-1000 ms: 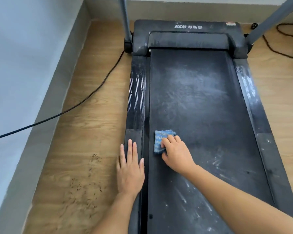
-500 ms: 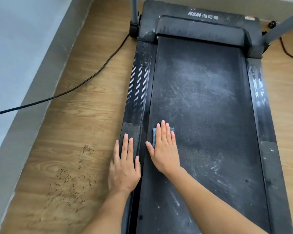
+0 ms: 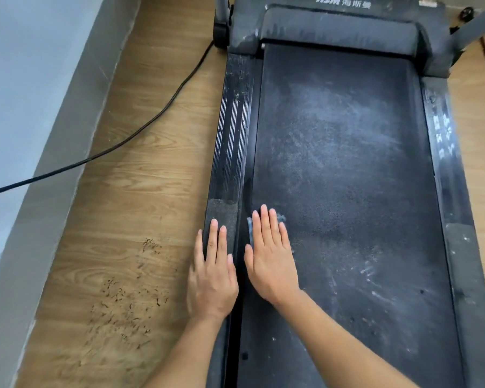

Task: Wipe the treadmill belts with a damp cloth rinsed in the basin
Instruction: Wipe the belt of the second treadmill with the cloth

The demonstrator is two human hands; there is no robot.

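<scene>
A black treadmill belt (image 3: 345, 169), dusty with pale smears, runs up the middle of the head view. My right hand (image 3: 269, 256) lies flat with straight fingers near the belt's left edge, pressing a small blue cloth (image 3: 250, 228) against it. Only slivers of the cloth show past my fingers. Beside it, my left hand (image 3: 212, 273) rests flat with straight fingers on the treadmill's left side rail (image 3: 231, 141). No basin is in view.
The treadmill's motor cover (image 3: 339, 26) and two grey uprights stand at the far end. A black power cable (image 3: 118, 144) crosses the wooden floor to the left. Dark debris (image 3: 123, 303) is scattered on the floor beside my left arm. A grey wall base (image 3: 56, 135) runs along the left.
My right hand went from curled fingers gripping the cloth to a flat palm pressing it on the belt. The view moved closer to the treadmill. My left hand stayed on the rail.
</scene>
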